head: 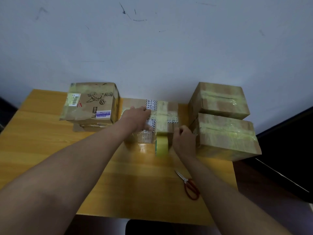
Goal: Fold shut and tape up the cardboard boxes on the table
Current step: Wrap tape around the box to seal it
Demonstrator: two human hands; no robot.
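1. Your left hand (pixel 138 118) is lying flat on top of the middle cardboard box (pixel 166 114), fingers straight and pressing down on the left part of its lid, over the white printed label (pixel 151 104); it is gripping nothing.
2. Your right hand (pixel 183 141) is sitting at the box's near right corner with its fingers curled in. The yellowish tape roll (pixel 162 146) is standing just left of that hand, against the box's near face, and is blurred; you cannot tell whether the curled fingers are actually gripping the roll or only lying beside it.
3. A strip of yellowish tape (pixel 161 116) is running from the roll up over the near edge and across the lid, passing just right of your left fingertips.
4. The middle box is sitting at the back centre of the wooden table (pixel 50 150), between the other boxes.
5. A printed box with a barcode label (pixel 92 103) is resting on the left, on top of a flatter carton.
6. Two taped boxes are standing on the right, the far taped box (pixel 220 100) behind the near taped box (pixel 225 136), which is nearly touching your right hand.
7. Red-handled scissors (pixel 188 184) are lying on the table beside your right forearm, apart from the boxes.
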